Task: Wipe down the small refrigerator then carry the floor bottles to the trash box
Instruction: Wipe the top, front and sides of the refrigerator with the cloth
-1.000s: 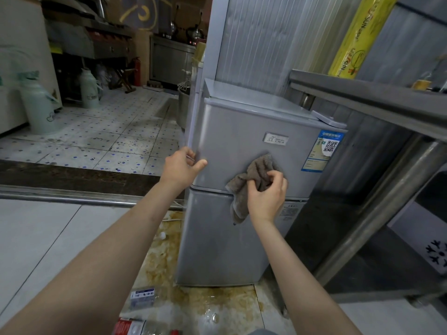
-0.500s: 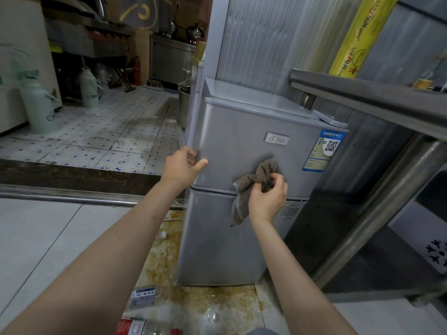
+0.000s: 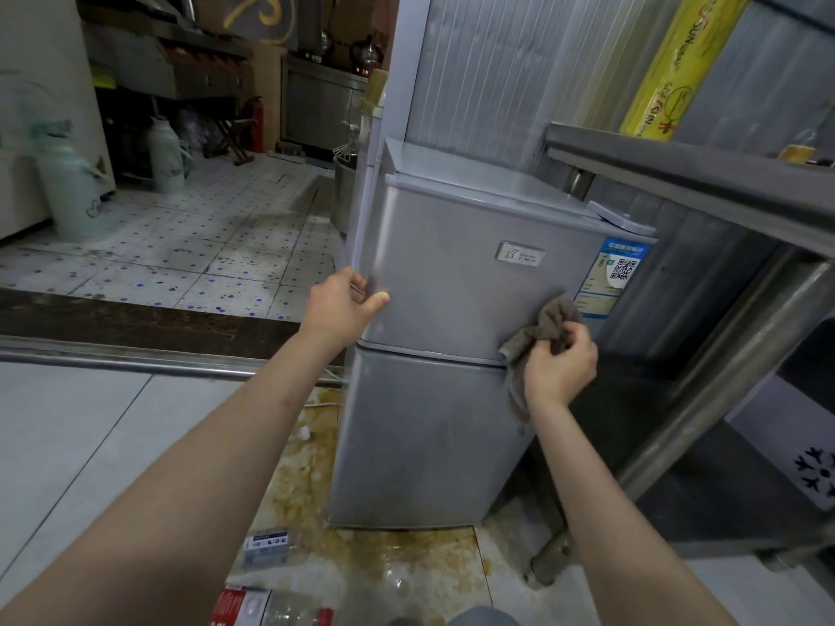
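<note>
The small silver two-door refrigerator (image 3: pixel 433 436) stands on the floor in front of me. My left hand (image 3: pixel 341 305) grips the left edge of its upper door, thumb on the front. My right hand (image 3: pixel 560 365) holds a crumpled brown cloth (image 3: pixel 549 320) against the right side of the upper door, just under the blue label. Two plastic bottles lie on the wet floor near my feet: a clear one with a white label (image 3: pixel 266 542) and one with a red label (image 3: pixel 253 607) at the bottom edge.
A steel table (image 3: pixel 696 173) with thick legs stands close on the right, a yellow roll (image 3: pixel 677 65) on top. Yellowish puddles (image 3: pixel 406 558) spread on the tiles around the refrigerator's base. A raised threshold and metal rail (image 3: pixel 135 359) cross the floor on the left.
My right hand has dragged the cloth rightward across the upper door, from its middle to its right edge. My left hand has stayed on the door's left edge.
</note>
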The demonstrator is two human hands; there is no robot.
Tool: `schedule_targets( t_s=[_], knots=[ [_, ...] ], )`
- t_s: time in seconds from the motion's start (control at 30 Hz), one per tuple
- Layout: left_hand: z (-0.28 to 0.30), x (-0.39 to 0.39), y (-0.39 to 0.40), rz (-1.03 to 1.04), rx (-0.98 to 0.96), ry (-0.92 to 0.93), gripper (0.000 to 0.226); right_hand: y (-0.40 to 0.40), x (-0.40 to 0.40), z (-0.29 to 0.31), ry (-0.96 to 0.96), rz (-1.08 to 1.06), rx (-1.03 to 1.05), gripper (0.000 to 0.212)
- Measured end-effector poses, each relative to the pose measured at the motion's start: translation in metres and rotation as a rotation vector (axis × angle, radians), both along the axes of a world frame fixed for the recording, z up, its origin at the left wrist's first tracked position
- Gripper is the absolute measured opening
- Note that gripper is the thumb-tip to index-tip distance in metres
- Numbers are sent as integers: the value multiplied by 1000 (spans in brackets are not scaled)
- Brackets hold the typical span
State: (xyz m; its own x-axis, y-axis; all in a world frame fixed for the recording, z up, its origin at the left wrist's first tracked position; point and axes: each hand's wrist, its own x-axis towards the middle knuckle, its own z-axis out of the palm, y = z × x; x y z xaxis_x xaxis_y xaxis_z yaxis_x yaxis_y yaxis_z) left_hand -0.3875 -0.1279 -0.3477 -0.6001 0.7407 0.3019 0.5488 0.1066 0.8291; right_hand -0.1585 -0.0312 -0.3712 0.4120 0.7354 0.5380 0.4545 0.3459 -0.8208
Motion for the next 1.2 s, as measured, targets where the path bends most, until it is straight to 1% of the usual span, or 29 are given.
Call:
schedule_targets(
  t_s=[0.1, 0.23, 0.33, 0.4, 0.5, 0.53, 0.63, 0.73, 0.87, 0.9, 1.03, 1.13, 1.2],
  knots=[
    [0, 1, 0, -6, 0, -2, 25, -12, -15, -8, -31, 41, 13, 24],
    [-1, -1, 1, 7, -4, -9, 26, -21, -33, -16, -116, 158, 103, 22],
    [-1, -2, 2, 10, -11, -1, 26, -21, -37, -9, -162, 212, 155, 23],
    [-1, -2, 3, 4, -13, 6, 25, -16, -33, 2, -96, 178, 163, 23],
    [-1, -3, 3, 1, -9, 18, 25, -3, -18, 19, 64, 84, 117, 22],
    [-2, -3, 3, 5, -3, 18, 25, 0, -12, 22, 85, 60, 109, 22],
    [-2, -2, 2, 9, 4, 6, 25, 0, -9, 23, 35, 34, 98, 23],
    [-2, -1, 3, 4, -5, 2, 25, -11, -20, 18, -41, 103, 111, 22],
    [-4, -3, 4, 18, 2, 25, 26, -12, -20, 10, -193, 179, 146, 24],
    [-4, -3, 4, 17, 2, 26, 26, -9, -15, 10, -191, 173, 149, 24],
    [-2, -3, 3, 15, -2, 32, 26, 0, 2, 14, -32, 85, 76, 22],
    [-2, -3, 3, 11, -6, 24, 26, -3, -1, 14, -53, 80, 65, 24],
    [-2, -2, 3, 12, -7, 30, 26, -4, -2, 19, -70, 95, 105, 25]
  ],
)
